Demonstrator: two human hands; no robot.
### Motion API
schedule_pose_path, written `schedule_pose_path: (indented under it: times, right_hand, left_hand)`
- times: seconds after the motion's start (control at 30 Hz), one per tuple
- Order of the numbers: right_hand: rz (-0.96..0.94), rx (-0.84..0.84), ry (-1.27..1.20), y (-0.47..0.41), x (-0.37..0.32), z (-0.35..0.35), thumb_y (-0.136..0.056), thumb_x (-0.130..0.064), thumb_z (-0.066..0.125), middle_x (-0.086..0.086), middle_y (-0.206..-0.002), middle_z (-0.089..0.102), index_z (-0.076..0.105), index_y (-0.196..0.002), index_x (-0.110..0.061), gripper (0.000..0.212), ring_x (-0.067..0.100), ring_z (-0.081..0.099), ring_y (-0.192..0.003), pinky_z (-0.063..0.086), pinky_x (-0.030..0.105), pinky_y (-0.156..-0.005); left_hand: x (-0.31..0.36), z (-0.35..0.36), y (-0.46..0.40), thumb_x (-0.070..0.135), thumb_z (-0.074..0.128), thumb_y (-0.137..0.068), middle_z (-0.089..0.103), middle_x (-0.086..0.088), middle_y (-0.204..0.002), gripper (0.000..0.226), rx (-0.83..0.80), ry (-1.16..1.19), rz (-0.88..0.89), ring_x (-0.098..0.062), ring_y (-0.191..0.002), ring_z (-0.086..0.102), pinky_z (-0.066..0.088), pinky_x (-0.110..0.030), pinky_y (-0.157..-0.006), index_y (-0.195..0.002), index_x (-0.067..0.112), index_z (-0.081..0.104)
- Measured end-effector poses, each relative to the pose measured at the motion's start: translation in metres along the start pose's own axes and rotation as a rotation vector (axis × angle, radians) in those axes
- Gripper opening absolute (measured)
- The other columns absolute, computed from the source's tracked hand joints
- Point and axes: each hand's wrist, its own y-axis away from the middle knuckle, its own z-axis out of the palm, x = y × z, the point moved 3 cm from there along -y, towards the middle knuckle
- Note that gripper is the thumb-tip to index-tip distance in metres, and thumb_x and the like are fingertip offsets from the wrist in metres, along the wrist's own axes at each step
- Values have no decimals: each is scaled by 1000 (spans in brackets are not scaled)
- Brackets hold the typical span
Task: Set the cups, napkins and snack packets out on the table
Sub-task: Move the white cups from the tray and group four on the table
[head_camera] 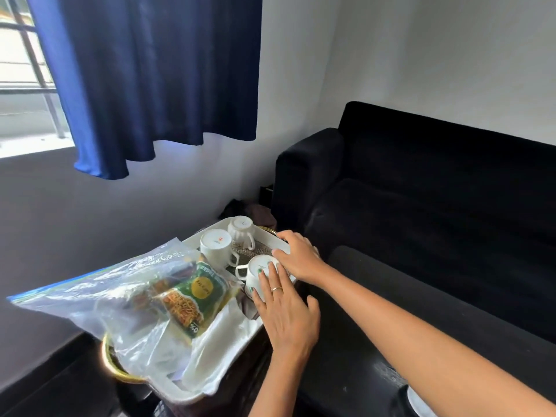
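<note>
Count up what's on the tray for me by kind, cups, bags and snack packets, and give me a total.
Cups: 3, all upside down
Clear plastic bags: 1
Green snack packets clearly visible: 1, inside the bag
Total: 5

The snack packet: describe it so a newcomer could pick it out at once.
Find the white tray beside the black sofa. On its near end lies a clear plastic bag. The snack packet is inside, green with a yellow circle, unlike the white cups.
</note>
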Motion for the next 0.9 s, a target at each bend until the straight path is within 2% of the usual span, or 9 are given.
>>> schedule_pose_path:
  times: [0.2,0.37,0.47,0.53,0.6,0.67,0.73,0.8,0.9]
  right_hand:
    - [-42,-78,51,-41,-22,22,-93,-31,47,7,-147,33,33,-141,-23,51,30,34,-133,29,44,-109]
    - [-94,-114,132,-72,-42,42,-93,-22,48,0,-160,4,22,-148,-25,61,32,18,-141,24,41,-112]
    - [-121,-162,189,-85,-47,57,-93,-15,47,-2,-161,0,19,-149,-27,63,32,15,-142,22,40,-115]
    - [-115,-167,182,-90,-46,65,-92,-13,48,-1,-160,4,19,-149,-27,65,33,18,-140,21,40,-115]
    - [-137,-81,180,-94,-47,66,-90,-12,51,3,-154,22,31,-143,-23,58,34,30,-131,28,39,-110]
    - [-178,48,228,-96,-51,64,-89,-12,53,8,-137,38,44,-130,-18,42,34,38,-120,38,42,-96]
    - [-185,108,234,-97,-54,63,-87,-9,54,12,-129,39,45,-119,-12,33,35,40,-117,41,42,-83]
    - [-178,99,207,-99,-56,63,-87,-5,55,16,-127,40,42,-117,-9,33,38,44,-115,39,40,-75]
    - [-155,84,182,-101,-58,62,-85,-10,63,18,-125,45,40,-117,-7,40,38,48,-114,41,41,-80]
  left_hand:
    - [-8,7,1,39,37,-91,-18,-4,-159,82,-10,-63,18,-19,-143,-26,-20,-42,-113,-150,12,-13]
    - [-14,11,2,44,36,-95,-25,-1,-157,81,-19,-97,65,-19,-134,-38,-23,-43,-111,-150,15,-17]
    - [-16,13,3,51,19,-95,-27,0,-156,73,-46,-132,91,-22,-134,-39,-30,-42,-106,-150,18,-14]
    - [-16,12,3,54,-2,-86,-26,-2,-157,75,-71,-153,88,-24,-135,-39,-28,-44,-108,-150,17,-15]
    - [-15,13,4,52,-5,-84,-25,-3,-157,76,-78,-137,81,-25,-133,-40,-29,-44,-108,-149,16,-18]
    - [-13,12,4,52,-11,-76,-22,-2,-158,80,-73,-99,75,-24,-134,-40,-30,-41,-107,-148,16,-17]
    - [-14,11,5,52,-15,-70,-18,0,-159,85,-64,-92,88,-24,-136,-37,-32,-40,-106,-148,17,-16]
    - [-16,12,5,52,-9,-79,-16,2,-159,76,-56,-83,97,-24,-138,-34,-33,-40,-105,-147,17,-16]
    - [-18,11,6,51,-14,-74,-18,3,-158,80,-73,-98,114,-26,-138,-34,-35,-40,-102,-147,18,-16]
